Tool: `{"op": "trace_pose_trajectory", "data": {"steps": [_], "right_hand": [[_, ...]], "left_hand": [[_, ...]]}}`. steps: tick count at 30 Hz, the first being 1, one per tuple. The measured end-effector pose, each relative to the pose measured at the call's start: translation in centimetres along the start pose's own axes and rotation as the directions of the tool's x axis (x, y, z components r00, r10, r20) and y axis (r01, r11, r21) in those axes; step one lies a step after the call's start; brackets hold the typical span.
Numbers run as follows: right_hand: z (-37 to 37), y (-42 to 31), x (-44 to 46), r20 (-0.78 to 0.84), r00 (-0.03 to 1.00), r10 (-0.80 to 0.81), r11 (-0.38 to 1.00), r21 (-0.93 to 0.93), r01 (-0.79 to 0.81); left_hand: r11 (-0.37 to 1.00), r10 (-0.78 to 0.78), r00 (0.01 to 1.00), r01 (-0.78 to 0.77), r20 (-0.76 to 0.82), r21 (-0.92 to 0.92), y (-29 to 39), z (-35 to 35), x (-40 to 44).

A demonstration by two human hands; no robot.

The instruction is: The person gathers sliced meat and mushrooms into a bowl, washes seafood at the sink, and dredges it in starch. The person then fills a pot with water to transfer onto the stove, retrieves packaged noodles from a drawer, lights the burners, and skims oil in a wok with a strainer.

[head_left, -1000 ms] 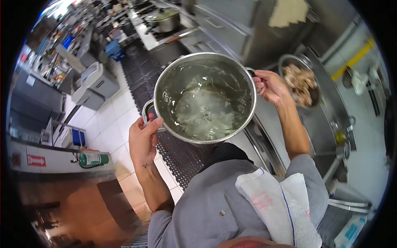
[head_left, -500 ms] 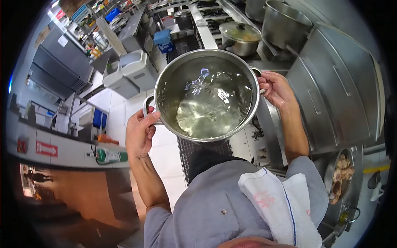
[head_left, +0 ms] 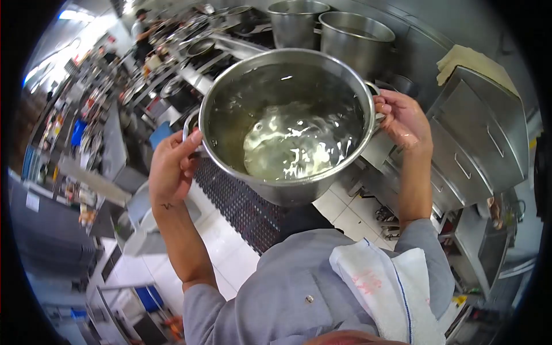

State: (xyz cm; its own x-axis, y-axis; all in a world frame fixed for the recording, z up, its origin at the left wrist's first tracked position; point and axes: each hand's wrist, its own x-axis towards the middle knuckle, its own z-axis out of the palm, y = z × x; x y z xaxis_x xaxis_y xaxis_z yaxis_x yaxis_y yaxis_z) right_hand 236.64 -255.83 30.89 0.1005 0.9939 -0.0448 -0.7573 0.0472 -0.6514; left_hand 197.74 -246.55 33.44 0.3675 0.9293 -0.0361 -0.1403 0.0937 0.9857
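Gripping one metal handle (head_left: 374, 87) each, the left hand (head_left: 171, 164) and right hand (head_left: 407, 122) have the big, round, silver metal pot (head_left: 293, 192) of water (head_left: 282, 132) between them. Neither hand is nearer.

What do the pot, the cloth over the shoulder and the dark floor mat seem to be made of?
The pot: metal, probably stainless steel, smooth; its silvery rim shines. The cloth: matt white textile, perhaps cotton; it drapes in soft folds. The floor mat: probably rubber, possibly plastic; it is dark and full of holes.
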Motion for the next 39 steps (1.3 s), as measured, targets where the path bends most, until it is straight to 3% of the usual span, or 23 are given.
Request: {"op": "trace_pose_trajectory", "data": {"steps": [2,4,6,7,8,10,11,12,14,16,17,22,24,26,28,29,31,34,35,37,39], "right_hand": [[1.1,-0.3,2.4,0.045,0.999,-0.002,0.998,0.056,-0.001],[2.0,-0.7,4.6,-0.064,0.983,-0.171,0.979,-0.124,0.163],[3.3,-0.8,6.9,-0.019,0.987,-0.157,0.987,-0.026,0.157],[3.5,-0.8,8.0,-0.113,0.954,-0.278,0.954,-0.149,0.261],[4.3,-0.9,9.3,-0.178,0.941,-0.287,0.958,-0.065,0.279],[4.7,-1.6,11.3,-0.040,0.980,-0.196,0.980,-0.045,0.194],[5.4,-1.7,12.5,-0.056,0.980,-0.191,0.981,-0.047,0.189],[6.4,-1.4,13.4,-0.215,0.929,-0.301,0.954,-0.086,0.289],[7.3,-1.3,15.6,-0.378,0.825,-0.420,0.907,-0.156,0.391],[7.7,-1.2,17.4,-0.277,0.881,-0.383,0.924,-0.103,0.369],[8.4,-0.8,18.4,-0.355,0.832,-0.426,0.901,-0.087,0.425],[10.1,0.8,24.2,-0.382,0.745,-0.546,0.836,-0.200,0.510],[11.3,1.5,26.8,-0.667,0.411,-0.622,0.761,-0.391,0.517],[10.1,1.5,28.4,-0.612,0.431,-0.662,0.735,-0.422,0.530],[10.2,1.6,30.1,-0.481,0.628,-0.611,0.776,-0.207,0.596],[10.3,1.4,31.1,-0.488,0.603,-0.630,0.758,-0.221,0.614],[10.4,0.4,33.3,-0.420,0.698,-0.580,0.803,-0.150,0.577],[10.8,-1.3,37.1,-0.428,0.617,-0.661,0.737,-0.213,0.642],[11.2,-2.2,38.1,-0.411,0.670,-0.618,0.770,-0.148,0.620],[10.5,-4.0,39.4,-0.386,0.676,-0.628,0.764,-0.139,0.630],[10.1,-6.1,40.9,-0.233,0.828,-0.510,0.853,-0.012,0.522]], "left_hand": [[0.999,0.030,0.993,-0.027,0.116,-0.028,0.7,-2.4,6.3],[0.999,0.037,0.979,-0.033,0.200,-0.024,1.6,-3.3,12.0],[0.998,0.057,0.964,-0.049,0.258,-0.039,1.9,-4.4,17.9],[0.999,0.053,0.953,-0.050,0.300,-0.017,2.1,-4.8,20.5],[0.999,0.045,0.941,-0.049,0.336,0.002,2.8,-5.1,23.1],[0.998,0.057,0.892,-0.045,0.448,-0.038,4.1,-4.9,27.7],[0.998,0.055,0.872,-0.036,0.486,-0.050,4.3,-5.2,30.6],[0.998,0.056,0.847,-0.025,0.528,-0.064,4.4,-5.4,33.2],[0.990,0.073,0.791,0.018,0.607,-0.143,4.9,-5.3,37.8],[0.989,0.057,0.761,0.044,0.646,-0.140,5.3,-5.2,42.0],[0.986,0.049,0.741,0.071,0.670,-0.151,5.1,-5.1,44.5],[0.997,-0.003,0.599,0.061,0.801,-0.043,5.4,-4.6,55.1],[0.991,-0.068,0.541,0.135,0.838,-0.006,5.7,-3.6,59.1],[0.985,-0.104,0.487,0.172,0.867,0.022,6.3,-2.4,62.9],[0.976,-0.101,0.433,0.219,0.896,0.004,7.3,-1.3,66.0],[0.975,-0.117,0.399,0.220,0.909,0.029,7.3,-0.8,68.1],[0.974,-0.130,0.338,0.221,0.932,0.055,7.5,0.5,72.0],[0.964,-0.095,0.282,0.267,0.955,0.018,8.9,1.5,75.6],[0.945,-0.123,0.125,0.317,0.985,0.078,8.3,2.5,79.5],[0.934,-0.111,0.106,0.351,0.988,0.067,8.9,4.3,81.6],[0.913,-0.096,0.088,0.404,0.992,0.052,9.7,5.5,83.6]]}}
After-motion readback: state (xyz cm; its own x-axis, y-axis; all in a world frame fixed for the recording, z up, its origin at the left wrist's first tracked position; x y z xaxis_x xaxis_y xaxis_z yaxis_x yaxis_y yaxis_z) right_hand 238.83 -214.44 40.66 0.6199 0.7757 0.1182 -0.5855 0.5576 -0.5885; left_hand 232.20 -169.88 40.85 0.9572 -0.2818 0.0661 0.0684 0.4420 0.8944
